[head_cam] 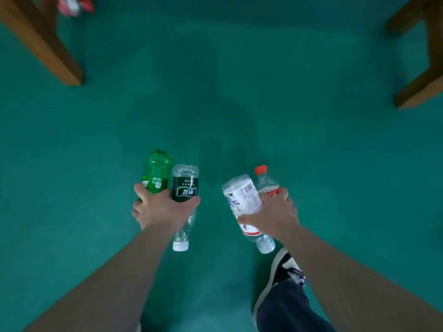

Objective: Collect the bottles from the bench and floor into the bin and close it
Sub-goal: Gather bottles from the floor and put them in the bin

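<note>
My left hand (161,207) grips two bottles side by side: a green plastic bottle (157,172) and a clear bottle with a dark green label (185,185), its white cap pointing back toward me. My right hand (275,212) holds two more: a clear bottle with a white label (242,195), cap end toward me, and a clear bottle with a red cap (265,178) pointing away. All four hang above the green floor (215,92). No bin is in view.
A wooden bench leg (48,49) slants down at the upper left, another wooden leg (422,85) at the upper right. A blurred red and white object (74,4) lies at the top left. My dark shoe (285,269) and trouser leg are at the lower right.
</note>
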Demonstrator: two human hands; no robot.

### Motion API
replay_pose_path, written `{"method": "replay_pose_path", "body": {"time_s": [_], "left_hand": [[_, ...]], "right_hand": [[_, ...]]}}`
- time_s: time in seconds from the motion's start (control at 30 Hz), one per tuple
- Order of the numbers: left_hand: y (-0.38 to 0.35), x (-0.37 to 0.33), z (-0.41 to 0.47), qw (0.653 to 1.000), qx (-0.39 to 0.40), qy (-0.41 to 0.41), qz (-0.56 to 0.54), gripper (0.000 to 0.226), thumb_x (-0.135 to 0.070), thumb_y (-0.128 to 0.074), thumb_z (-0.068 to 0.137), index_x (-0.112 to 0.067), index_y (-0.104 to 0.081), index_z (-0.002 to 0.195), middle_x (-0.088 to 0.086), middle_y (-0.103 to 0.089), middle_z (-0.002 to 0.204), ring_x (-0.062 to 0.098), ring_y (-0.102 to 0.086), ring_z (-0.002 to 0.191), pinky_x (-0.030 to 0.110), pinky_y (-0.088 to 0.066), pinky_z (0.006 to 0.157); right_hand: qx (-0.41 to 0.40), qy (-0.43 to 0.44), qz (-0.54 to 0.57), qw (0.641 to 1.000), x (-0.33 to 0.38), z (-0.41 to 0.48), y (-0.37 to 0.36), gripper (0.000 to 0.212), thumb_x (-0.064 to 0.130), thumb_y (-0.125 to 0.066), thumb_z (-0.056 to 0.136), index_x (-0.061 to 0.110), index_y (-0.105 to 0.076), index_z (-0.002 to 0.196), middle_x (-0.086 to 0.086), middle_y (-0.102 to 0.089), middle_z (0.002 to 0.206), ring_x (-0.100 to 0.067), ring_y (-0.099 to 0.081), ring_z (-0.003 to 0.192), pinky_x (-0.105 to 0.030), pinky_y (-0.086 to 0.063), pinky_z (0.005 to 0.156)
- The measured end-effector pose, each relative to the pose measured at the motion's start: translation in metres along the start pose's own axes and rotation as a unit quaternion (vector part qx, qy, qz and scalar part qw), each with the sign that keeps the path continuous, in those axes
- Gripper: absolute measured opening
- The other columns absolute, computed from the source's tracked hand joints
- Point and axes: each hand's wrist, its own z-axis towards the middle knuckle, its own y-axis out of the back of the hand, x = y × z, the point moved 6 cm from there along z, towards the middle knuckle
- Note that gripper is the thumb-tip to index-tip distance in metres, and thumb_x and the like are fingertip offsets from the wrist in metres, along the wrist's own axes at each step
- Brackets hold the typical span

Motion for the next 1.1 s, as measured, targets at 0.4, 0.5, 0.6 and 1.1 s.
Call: {"method": "replay_pose_path", "body": {"time_s": [0.4,0.5,0.6,1.1], "left_hand": [[0.459,0.159,-0.178,0.965,-0.207,0.039,-0.158,0.069,-0.066,-0.066,0.068,-0.013,-0.068,0.112,0.007,-0.003,0.152,0.047,-0.028,0.128,0.053,-0.034,0.108],[0.568,0.206,-0.235,0.953,-0.254,0.006,-0.167,0.064,-0.066,-0.066,0.069,-0.017,-0.069,0.109,0.013,-0.002,0.153,0.048,-0.028,0.13,0.051,-0.032,0.11],[0.642,0.23,-0.267,0.945,-0.279,-0.003,-0.171,0.066,-0.067,-0.067,0.068,-0.019,-0.068,0.113,0.013,0.0,0.153,0.046,-0.029,0.129,0.047,-0.032,0.11],[0.951,0.222,-0.213,0.898,-0.401,-0.078,-0.164,0.061,-0.068,-0.068,0.063,-0.024,-0.068,0.106,0.013,-0.003,0.153,0.044,-0.037,0.12,0.045,-0.037,0.106]], "right_hand": [[-0.112,0.162,0.082,0.977,0.319,-0.375,0.166,0.06,0.062,-0.069,0.053,0.033,-0.061,0.105,-0.006,-0.032,0.124,-0.028,-0.042,0.112,-0.041,-0.035,0.107],[-0.156,0.2,0.079,0.964,0.394,-0.483,0.205,0.062,0.064,-0.068,0.053,0.034,-0.059,0.107,-0.007,-0.029,0.131,-0.028,-0.039,0.118,-0.042,-0.032,0.109],[-0.177,0.234,0.095,0.951,0.446,-0.55,0.24,0.063,0.06,-0.069,0.057,0.035,-0.056,0.113,-0.009,-0.028,0.133,-0.03,-0.038,0.12,-0.043,-0.031,0.11],[-0.277,0.315,0.238,0.876,0.694,-0.618,0.382,0.069,0.066,-0.068,0.05,0.036,-0.061,0.111,-0.004,-0.035,0.127,-0.025,-0.041,0.118,-0.039,-0.036,0.107]]}}
